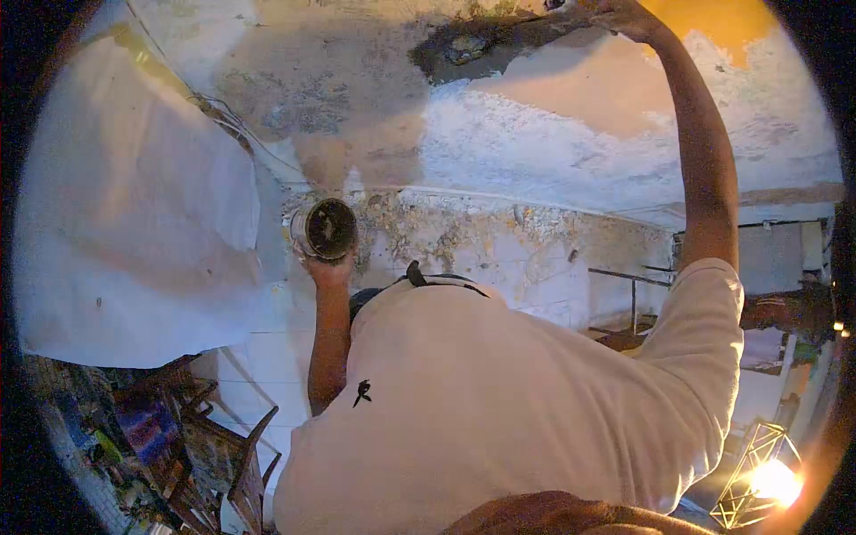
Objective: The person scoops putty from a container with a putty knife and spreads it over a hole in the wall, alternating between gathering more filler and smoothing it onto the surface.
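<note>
My left hand point(332, 267) grips a round pail point(300, 230) low in front of my body. The pail's mouth is turned towards me, and its inside looks dark, so its contents cannot be made out. My right arm is raised far up, and my right hand point(620, 18) is at the wall point(571, 89), by the top edge of the view. The fingers look closed around something small, cut off by the edge. Beside that hand a dark, wet-looking patch point(464, 52) spreads over the wall, with a lighter lump in it.
Crumbled debris point(464, 236) lies on the pale floor along the wall's foot. A large white sheet point(134, 223) hangs at the left, with wooden furniture point(223, 437) below it. A metal rail point(633, 299) stands at the right. A lit wire-frame lamp point(771, 481) glows at the lower right.
</note>
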{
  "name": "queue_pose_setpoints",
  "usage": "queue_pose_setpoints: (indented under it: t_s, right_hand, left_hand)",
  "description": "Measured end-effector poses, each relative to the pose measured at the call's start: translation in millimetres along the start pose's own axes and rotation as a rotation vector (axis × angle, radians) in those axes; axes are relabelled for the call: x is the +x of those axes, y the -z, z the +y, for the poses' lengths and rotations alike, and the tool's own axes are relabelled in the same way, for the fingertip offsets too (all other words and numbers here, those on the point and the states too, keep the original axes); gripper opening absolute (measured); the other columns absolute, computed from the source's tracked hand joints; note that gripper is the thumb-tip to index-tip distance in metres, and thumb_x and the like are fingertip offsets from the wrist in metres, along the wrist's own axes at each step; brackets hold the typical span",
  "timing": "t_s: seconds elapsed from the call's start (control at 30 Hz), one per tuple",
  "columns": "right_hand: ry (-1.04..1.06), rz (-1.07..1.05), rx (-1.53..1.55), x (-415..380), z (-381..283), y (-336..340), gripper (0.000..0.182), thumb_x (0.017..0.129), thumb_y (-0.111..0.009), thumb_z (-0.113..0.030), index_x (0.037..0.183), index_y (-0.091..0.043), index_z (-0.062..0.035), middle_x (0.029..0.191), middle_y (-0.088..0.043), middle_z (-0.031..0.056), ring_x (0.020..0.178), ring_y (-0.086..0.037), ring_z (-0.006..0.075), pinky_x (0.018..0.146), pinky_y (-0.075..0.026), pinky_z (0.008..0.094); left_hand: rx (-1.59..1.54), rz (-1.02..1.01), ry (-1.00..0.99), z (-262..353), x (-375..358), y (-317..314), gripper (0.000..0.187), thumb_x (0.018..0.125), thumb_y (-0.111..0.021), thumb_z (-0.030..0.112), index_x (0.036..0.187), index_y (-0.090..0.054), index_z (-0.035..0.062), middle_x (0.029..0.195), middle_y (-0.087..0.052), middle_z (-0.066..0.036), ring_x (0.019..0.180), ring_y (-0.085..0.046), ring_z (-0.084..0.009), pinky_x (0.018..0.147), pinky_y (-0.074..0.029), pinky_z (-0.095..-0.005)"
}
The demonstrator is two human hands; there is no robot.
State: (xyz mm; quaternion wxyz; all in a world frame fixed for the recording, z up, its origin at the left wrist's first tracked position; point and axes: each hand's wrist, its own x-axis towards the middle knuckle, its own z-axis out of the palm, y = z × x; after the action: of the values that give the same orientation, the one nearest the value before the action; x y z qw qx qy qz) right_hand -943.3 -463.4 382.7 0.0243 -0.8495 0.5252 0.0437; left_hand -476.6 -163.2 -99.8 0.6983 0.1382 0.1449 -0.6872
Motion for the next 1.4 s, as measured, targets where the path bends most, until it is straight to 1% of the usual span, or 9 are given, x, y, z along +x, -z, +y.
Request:
queue_pose_setpoints:
  t_s: [0.33,0.4,0.5,0.6,0.67,0.77,1.23,1.33,1.4]
  right_hand:
    - [-0.054,-0.101,0.008,-6,-40,-1,0.029,0.083,-0.074,-0.034,0.087,-0.074,-0.0047,0.078,-0.068,0.0071,0.069,-0.062,0.0175,0.062,-0.049,0.0324]
    - [0.69,0.192,0.027,7,-69,-22,0.022,0.079,-0.075,-0.023,0.094,-0.074,-0.0063,0.105,-0.066,0.0117,0.091,-0.062,0.0214,0.075,-0.05,0.0345]
    - [0.304,0.129,0.201,23,-61,-46,0.023,0.076,-0.075,-0.015,0.098,-0.073,-0.0078,0.119,-0.06,0.0141,0.106,-0.058,0.0247,0.084,-0.049,0.0358]
    - [0.274,0.203,0.055,19,-65,-38,0.022,0.077,-0.074,-0.015,0.097,-0.073,-0.0072,0.112,-0.064,0.0137,0.098,-0.063,0.026,0.082,-0.051,0.0362]
    - [0.252,0.237,-0.022,15,-62,-27,0.021,0.077,-0.074,-0.014,0.097,-0.072,-0.0069,0.109,-0.066,0.0136,0.095,-0.065,0.0266,0.08,-0.052,0.0365]
    - [0.034,0.105,-0.111,9,-51,-7,0.02,0.08,-0.075,-0.018,0.097,-0.073,-0.0067,0.097,-0.07,0.0131,0.085,-0.068,0.0263,0.075,-0.054,0.0365]
    - [0.277,0.19,0.177,-12,-69,13,0.022,0.082,-0.074,-0.018,0.097,-0.072,-0.0023,0.091,-0.072,0.0141,0.08,-0.069,0.0238,0.074,-0.054,0.0353]
    - [0.34,0.149,-0.14,20,-71,-15,0.024,0.083,-0.072,-0.023,0.097,-0.072,-0.0041,0.092,-0.071,0.014,0.084,-0.067,0.0279,0.078,-0.053,0.0387]
    - [0.899,0.248,-0.082,47,-71,-27,0.024,0.083,-0.07,-0.027,0.095,-0.073,-0.0068,0.092,-0.07,0.0142,0.086,-0.065,0.0313,0.079,-0.052,0.041]
  left_hand:
    - [0.007,0.021,0.03,1,0,-21,0.068,0.086,-0.052,0.061,0.134,-0.054,0.0114,0.136,-0.054,-0.015,0.124,-0.051,-0.0383,0.102,-0.043,-0.0572]
    - [-0.064,0.027,0.047,2,-1,-23,0.065,0.09,-0.047,0.06,0.133,-0.054,0.0116,0.134,-0.056,-0.015,0.122,-0.053,-0.0366,0.101,-0.044,-0.0564]
    - [0.032,0.045,0.023,3,-1,-18,0.067,0.089,-0.047,0.062,0.133,-0.054,0.0114,0.133,-0.056,-0.015,0.124,-0.052,-0.0357,0.101,-0.044,-0.0564]
    - [0.033,0.044,0.026,2,-1,-18,0.07,0.088,-0.046,0.065,0.133,-0.054,0.0114,0.133,-0.056,-0.015,0.124,-0.052,-0.0358,0.102,-0.044,-0.0565]
    - [0.581,-0.022,-0.206,0,12,13,0.076,0.08,-0.054,0.065,0.136,-0.052,0.0131,0.139,-0.051,-0.015,0.124,-0.05,-0.0393,0.102,-0.043,-0.0571]
    - [-0.005,0.107,0.083,6,-1,-15,0.077,0.081,-0.053,0.066,0.137,-0.051,0.0136,0.14,-0.05,-0.015,0.125,-0.05,-0.0393,0.103,-0.042,-0.0575]
    - [0.061,-0.059,0.109,-1,-1,-10,0.081,0.08,-0.052,0.07,0.139,-0.049,0.0143,0.142,-0.049,-0.015,0.128,-0.048,-0.0388,0.104,-0.041,-0.0577]
    - [0.066,-0.002,0.077,0,-2,-10,0.08,0.08,-0.052,0.069,0.138,-0.05,0.0141,0.141,-0.049,-0.015,0.128,-0.048,-0.0383,0.103,-0.041,-0.0579]
    - [0.074,0.014,0.054,2,1,-6,0.079,0.08,-0.051,0.069,0.137,-0.051,0.0143,0.141,-0.05,-0.015,0.128,-0.048,-0.038,0.103,-0.042,-0.0582]
